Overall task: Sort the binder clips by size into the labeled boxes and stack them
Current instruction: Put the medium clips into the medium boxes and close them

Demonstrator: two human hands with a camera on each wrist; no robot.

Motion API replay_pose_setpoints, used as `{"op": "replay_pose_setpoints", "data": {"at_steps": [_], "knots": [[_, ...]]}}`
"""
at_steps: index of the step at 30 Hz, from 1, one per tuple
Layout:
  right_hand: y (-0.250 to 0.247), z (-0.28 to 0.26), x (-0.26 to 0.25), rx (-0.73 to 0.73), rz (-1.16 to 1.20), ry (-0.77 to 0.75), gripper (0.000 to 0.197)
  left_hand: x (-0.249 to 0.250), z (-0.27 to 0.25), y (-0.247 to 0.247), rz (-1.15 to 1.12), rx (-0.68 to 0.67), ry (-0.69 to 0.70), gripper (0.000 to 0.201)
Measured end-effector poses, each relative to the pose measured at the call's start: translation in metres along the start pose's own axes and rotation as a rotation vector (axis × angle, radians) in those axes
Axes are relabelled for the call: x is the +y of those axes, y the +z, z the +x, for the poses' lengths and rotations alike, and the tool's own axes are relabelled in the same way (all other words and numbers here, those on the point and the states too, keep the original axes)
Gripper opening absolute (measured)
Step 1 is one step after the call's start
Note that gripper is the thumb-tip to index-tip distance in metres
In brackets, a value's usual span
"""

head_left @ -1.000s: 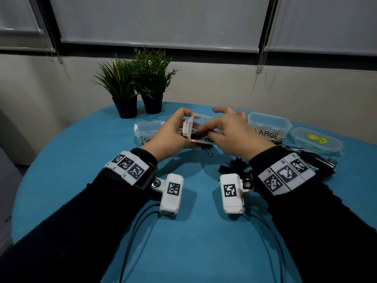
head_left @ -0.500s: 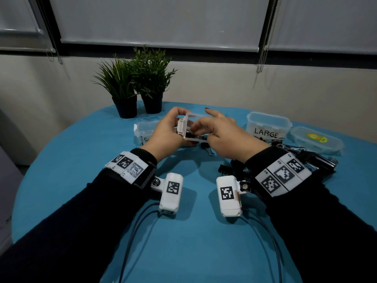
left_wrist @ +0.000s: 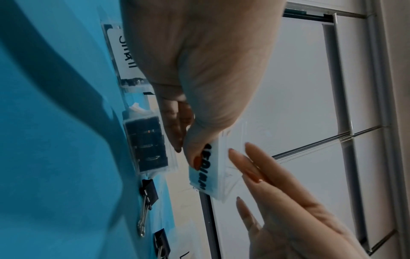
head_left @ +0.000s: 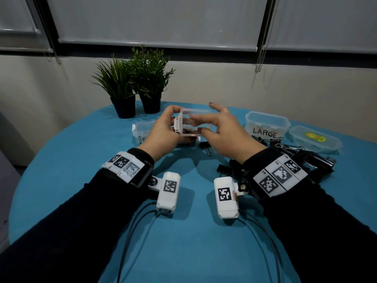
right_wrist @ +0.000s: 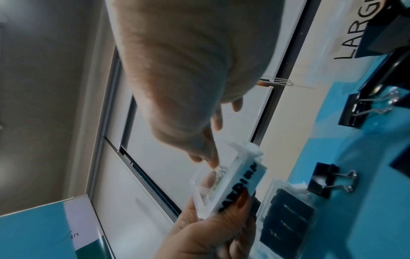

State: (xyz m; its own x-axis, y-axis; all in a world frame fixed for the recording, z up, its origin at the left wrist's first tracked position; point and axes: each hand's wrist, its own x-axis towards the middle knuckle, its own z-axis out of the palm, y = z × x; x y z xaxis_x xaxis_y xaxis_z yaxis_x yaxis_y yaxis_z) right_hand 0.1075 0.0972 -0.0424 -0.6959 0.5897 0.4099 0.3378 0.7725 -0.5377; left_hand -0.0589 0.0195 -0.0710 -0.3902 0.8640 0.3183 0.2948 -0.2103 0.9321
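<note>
My left hand (head_left: pixel 165 129) grips one end of a clear box labelled MEDIUM (head_left: pixel 193 123), held tilted above the table. In the left wrist view its thumb lies across the label on the MEDIUM box (left_wrist: pixel 213 168). My right hand (head_left: pixel 222 129) is spread at the other end with straight fingers (left_wrist: pixel 255 168) touching the box's side. In the right wrist view one fingertip reaches into the MEDIUM box (right_wrist: pixel 235 184). Below it on the table lies a clear container of several black clips (right_wrist: pixel 286 215). A Small box (head_left: pixel 142 129) and a LARGE box (head_left: pixel 265 127) stand on either side.
A loose black clip (head_left: pixel 206 147) lies beneath my hands. Several big clips are piled (head_left: pixel 302 156) under my right wrist. A clear lid with a sticker (head_left: pixel 314 139) sits far right. Two potted plants (head_left: pixel 134 88) stand at the back of the blue table (head_left: pixel 183 242).
My left hand has raised and tilted the MEDIUM box. My right hand, earlier curled over the box, has spread its fingers.
</note>
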Motion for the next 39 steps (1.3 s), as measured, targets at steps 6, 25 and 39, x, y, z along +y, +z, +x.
{"op": "replay_pose_setpoints", "data": {"at_steps": [6,25,39], "knots": [[-0.007,0.007,0.013,0.412,0.398,0.147,0.029,-0.001,0.001,-0.002,0.015,0.046,0.025,0.068],[0.012,0.005,0.035,-0.195,-0.055,0.338,0.025,0.002,0.001,0.002,-0.019,-0.046,0.045,0.072],[-0.016,-0.003,0.003,0.007,0.036,-0.05,0.043,0.005,0.006,0.001,0.196,0.068,-0.026,0.031]]}}
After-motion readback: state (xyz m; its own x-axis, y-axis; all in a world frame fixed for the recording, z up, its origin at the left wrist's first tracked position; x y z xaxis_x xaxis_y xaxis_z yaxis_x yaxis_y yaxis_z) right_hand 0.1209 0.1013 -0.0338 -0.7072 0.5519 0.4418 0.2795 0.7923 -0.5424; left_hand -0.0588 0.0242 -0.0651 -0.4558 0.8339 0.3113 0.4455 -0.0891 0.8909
